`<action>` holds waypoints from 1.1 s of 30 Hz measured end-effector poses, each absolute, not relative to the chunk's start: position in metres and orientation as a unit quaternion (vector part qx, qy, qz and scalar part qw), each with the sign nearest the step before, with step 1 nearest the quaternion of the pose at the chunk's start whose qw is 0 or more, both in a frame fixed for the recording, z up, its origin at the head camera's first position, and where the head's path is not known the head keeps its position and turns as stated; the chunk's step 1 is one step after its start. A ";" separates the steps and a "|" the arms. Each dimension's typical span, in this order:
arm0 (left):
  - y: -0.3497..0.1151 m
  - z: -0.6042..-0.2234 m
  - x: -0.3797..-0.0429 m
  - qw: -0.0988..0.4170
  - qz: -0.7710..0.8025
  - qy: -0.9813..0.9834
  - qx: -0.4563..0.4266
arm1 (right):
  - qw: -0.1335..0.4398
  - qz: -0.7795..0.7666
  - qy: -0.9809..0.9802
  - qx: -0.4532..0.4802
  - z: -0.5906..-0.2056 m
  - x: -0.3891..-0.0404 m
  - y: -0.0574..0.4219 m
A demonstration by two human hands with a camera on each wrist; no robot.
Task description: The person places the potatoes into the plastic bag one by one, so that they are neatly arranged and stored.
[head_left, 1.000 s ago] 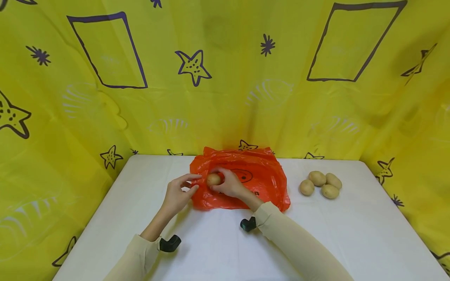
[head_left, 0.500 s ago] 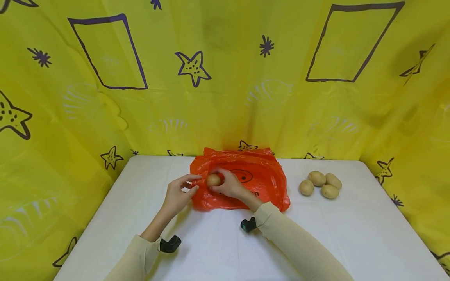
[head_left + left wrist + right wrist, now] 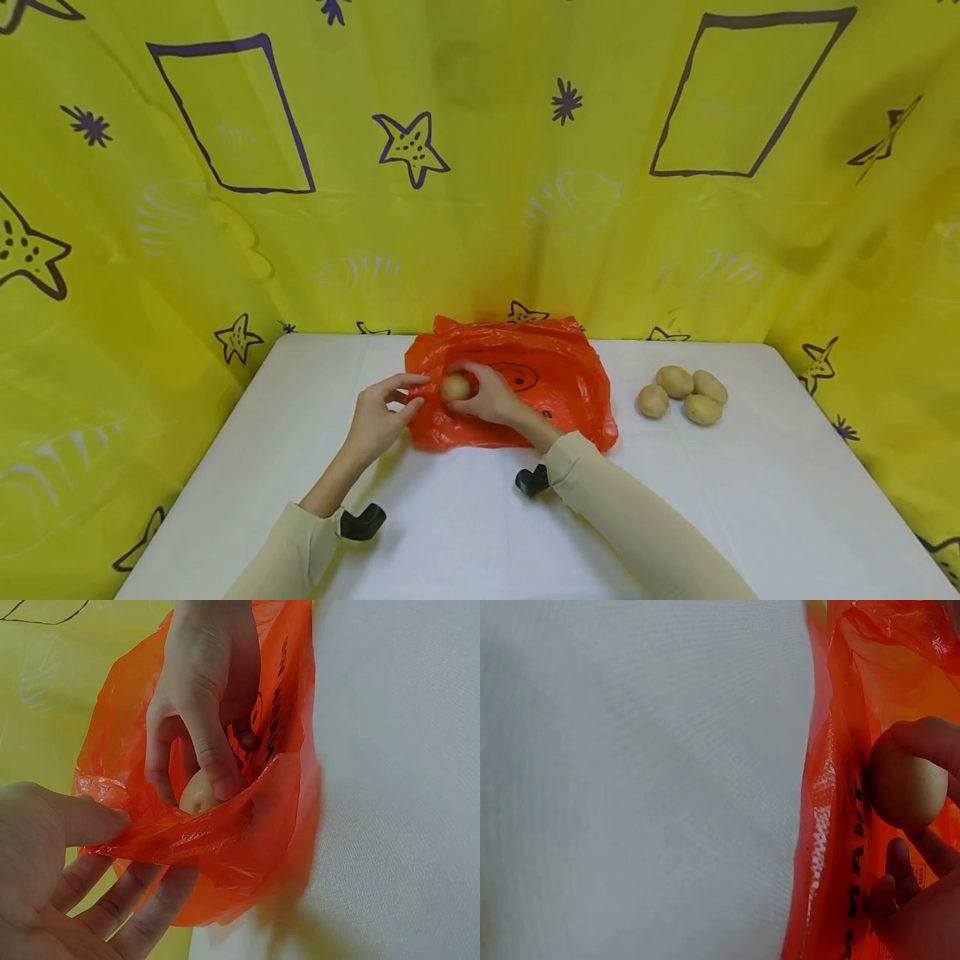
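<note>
A red plastic bag [image 3: 577, 392] lies spread with its mouth gaping near the back of the table, black print on its inner side. Inside its left part, my right hand [image 3: 491, 393] grips a potato [image 3: 455, 387] between thumb and fingers. The right wrist view shows that potato [image 3: 907, 784] against the bag wall. At the bag's left rim is my left hand [image 3: 382, 415]. In the left wrist view its thumb [image 3: 97, 820] lies over the rim while the fingers sit behind the plastic, pinching the edge.
Several potatoes [image 3: 702, 408] lie in a cluster on the white table [image 3: 465, 517], right of the bag. A yellow curtain [image 3: 480, 242] with drawn stars hangs right behind the table and along both sides. A black device [image 3: 363, 522] is strapped at each wrist.
Both hands, the bag and the potatoes keep practically the same places; only the head view has shifted very slightly.
</note>
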State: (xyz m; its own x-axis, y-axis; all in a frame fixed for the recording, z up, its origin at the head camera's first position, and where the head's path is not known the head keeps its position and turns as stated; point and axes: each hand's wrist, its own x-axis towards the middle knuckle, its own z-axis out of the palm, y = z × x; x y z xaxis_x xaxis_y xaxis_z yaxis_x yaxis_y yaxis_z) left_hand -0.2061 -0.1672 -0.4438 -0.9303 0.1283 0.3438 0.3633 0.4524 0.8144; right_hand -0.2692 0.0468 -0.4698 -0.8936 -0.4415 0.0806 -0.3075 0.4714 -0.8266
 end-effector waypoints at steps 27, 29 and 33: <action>-0.169 -0.447 -0.203 0.111 -0.510 -0.841 -0.141 | 0.080 -0.449 0.854 -0.249 -0.464 -0.259 0.065; -0.169 -0.447 -0.203 0.113 -0.508 -0.842 -0.143 | 0.076 -0.447 0.855 -0.254 -0.462 -0.257 0.067; -0.169 -0.448 -0.204 0.116 -0.509 -0.841 -0.145 | 0.068 -0.443 0.854 -0.264 -0.459 -0.254 0.072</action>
